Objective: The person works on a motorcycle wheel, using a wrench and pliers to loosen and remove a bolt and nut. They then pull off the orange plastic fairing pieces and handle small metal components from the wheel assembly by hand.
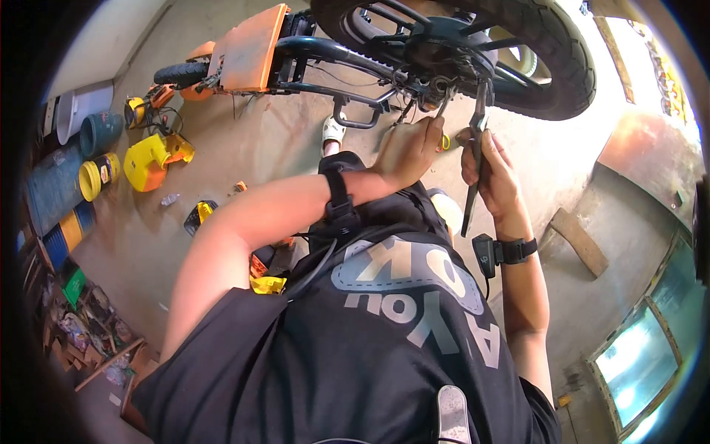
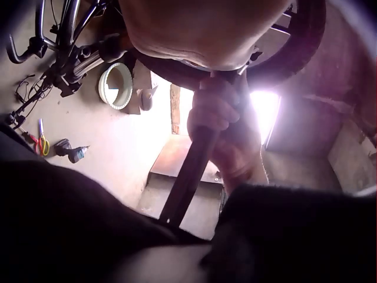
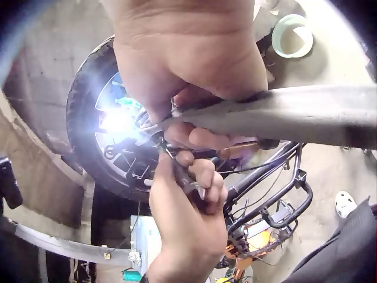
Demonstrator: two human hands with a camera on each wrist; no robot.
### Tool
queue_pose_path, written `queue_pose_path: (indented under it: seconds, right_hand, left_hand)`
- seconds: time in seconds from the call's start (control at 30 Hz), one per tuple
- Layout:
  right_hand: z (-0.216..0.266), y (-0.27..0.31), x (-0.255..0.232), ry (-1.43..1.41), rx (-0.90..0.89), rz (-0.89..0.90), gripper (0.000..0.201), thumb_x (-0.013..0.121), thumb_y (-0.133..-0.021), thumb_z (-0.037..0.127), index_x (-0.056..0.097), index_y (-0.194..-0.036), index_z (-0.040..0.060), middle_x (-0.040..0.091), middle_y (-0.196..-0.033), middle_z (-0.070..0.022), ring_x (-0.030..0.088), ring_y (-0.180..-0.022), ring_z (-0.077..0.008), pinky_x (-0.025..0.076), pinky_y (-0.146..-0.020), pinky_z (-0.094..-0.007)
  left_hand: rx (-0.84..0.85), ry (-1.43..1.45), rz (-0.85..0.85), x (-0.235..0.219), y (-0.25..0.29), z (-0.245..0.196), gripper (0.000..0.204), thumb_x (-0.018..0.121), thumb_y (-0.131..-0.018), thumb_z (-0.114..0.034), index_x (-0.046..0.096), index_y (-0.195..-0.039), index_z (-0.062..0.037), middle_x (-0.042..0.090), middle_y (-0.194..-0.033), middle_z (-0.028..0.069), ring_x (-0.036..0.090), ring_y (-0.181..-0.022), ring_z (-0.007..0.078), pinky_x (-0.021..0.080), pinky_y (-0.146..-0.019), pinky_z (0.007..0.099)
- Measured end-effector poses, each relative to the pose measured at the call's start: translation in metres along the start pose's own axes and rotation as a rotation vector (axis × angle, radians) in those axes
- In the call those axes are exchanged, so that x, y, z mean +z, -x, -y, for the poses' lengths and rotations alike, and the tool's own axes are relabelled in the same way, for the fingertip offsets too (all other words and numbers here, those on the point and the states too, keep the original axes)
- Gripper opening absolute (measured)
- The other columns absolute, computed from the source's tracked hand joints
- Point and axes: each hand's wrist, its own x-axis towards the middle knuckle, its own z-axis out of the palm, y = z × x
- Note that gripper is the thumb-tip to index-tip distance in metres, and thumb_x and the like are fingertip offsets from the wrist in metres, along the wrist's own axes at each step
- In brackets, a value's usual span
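Observation:
My left hand (image 1: 410, 152) grips a slim silver wrench (image 1: 447, 101), whose far end is at the hub fittings below the wheel (image 1: 578, 78). In the right wrist view, the left hand's fingers curl round that metal shaft. Beside it, my right hand (image 1: 497, 174) holds a long dark-handled wrench (image 1: 473, 196) near its head, with the flat handle pointing back toward my body. The head of this tool overlaps the axle end in the head view. In the right wrist view, a shorter brown handle (image 3: 240, 149) extends beside the long one. The palms hide parts of both tools.
The wheel belongs to a black bike frame (image 1: 318, 50) with an orange panel (image 1: 248, 52). On the floor are yellow body parts (image 1: 148, 161), scissors (image 2: 42, 144), a power drill (image 2: 72, 151) and a pale basin (image 2: 102, 88). A wooden board (image 1: 579, 240) lies at right.

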Motion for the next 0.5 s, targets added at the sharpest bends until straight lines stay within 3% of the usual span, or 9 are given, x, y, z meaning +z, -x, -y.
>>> queue_pose_path:
  seconds: [0.07, 0.13, 0.17, 0.3, 0.4, 0.5]
  right_hand:
    - [-0.001, 0.0, -0.002, -0.008, 0.013, -0.004, 0.035, 0.046, -0.108, 0.034, 0.058, -0.113, 0.0018, 0.05, -0.068, -0.0014, 0.043, -0.056, -0.0106, 0.036, -0.053, -0.0248]
    - [-0.002, 0.0, -0.003, -0.027, -0.002, 0.003, 0.034, 0.047, -0.108, 0.034, 0.058, -0.114, 0.0023, 0.05, -0.069, -0.0014, 0.044, -0.058, -0.011, 0.036, -0.055, -0.0252]
    - [-0.001, 0.0, -0.002, -0.034, -0.001, 0.027, 0.035, 0.047, -0.108, 0.035, 0.058, -0.115, 0.0023, 0.049, -0.071, -0.0017, 0.044, -0.06, -0.0113, 0.036, -0.055, -0.0256]
    - [0.001, 0.0, -0.001, -0.01, 0.014, 0.054, 0.038, 0.046, -0.108, 0.035, 0.058, -0.119, 0.0012, 0.048, -0.071, -0.0017, 0.043, -0.061, -0.0112, 0.036, -0.056, -0.0255]
    - [0.002, 0.0, -0.002, -0.021, 0.022, 0.042, 0.038, 0.046, -0.108, 0.035, 0.057, -0.12, 0.0007, 0.048, -0.072, -0.0017, 0.043, -0.062, -0.0111, 0.036, -0.056, -0.0255]
    - [0.001, 0.0, -0.002, -0.024, 0.023, 0.049, 0.039, 0.046, -0.108, 0.036, 0.058, -0.119, 0.0007, 0.048, -0.072, -0.0018, 0.043, -0.062, -0.0111, 0.036, -0.056, -0.0254]
  left_hand:
    - [-0.078, 0.02, 0.076, -0.03, 0.0, -0.022, 0.021, 0.05, -0.1, -0.019, 0.061, -0.091, -0.0029, 0.068, -0.08, 0.0138, 0.068, -0.067, 0.0343, 0.053, -0.058, 0.0437]
    - [0.038, -0.082, 0.089, -0.043, 0.0, -0.023, 0.02, 0.05, -0.098, -0.016, 0.062, -0.089, -0.0031, 0.069, -0.083, 0.0145, 0.068, -0.066, 0.0333, 0.053, -0.058, 0.0419]
    - [0.007, -0.03, 0.039, -0.047, -0.004, -0.026, 0.022, 0.049, -0.097, -0.016, 0.062, -0.088, -0.0014, 0.064, -0.072, 0.02, 0.066, -0.073, 0.039, 0.048, -0.061, 0.0441]
    - [-0.189, 0.054, 0.166, -0.075, -0.015, -0.043, 0.017, 0.057, -0.09, -0.015, 0.058, -0.083, 0.0007, 0.062, -0.072, 0.0237, 0.063, -0.072, 0.0444, 0.048, -0.062, 0.0476]
    - [-0.049, -0.002, 0.17, -0.081, -0.023, -0.042, 0.024, 0.052, -0.089, -0.02, 0.061, -0.079, -0.0004, 0.066, -0.075, 0.0263, 0.065, -0.071, 0.0464, 0.053, -0.068, 0.053]
    - [-0.109, 0.005, 0.195, -0.085, -0.038, -0.041, 0.028, 0.05, -0.088, -0.021, 0.063, -0.078, 0.0002, 0.066, -0.078, 0.0277, 0.065, -0.076, 0.0472, 0.053, -0.073, 0.0529]
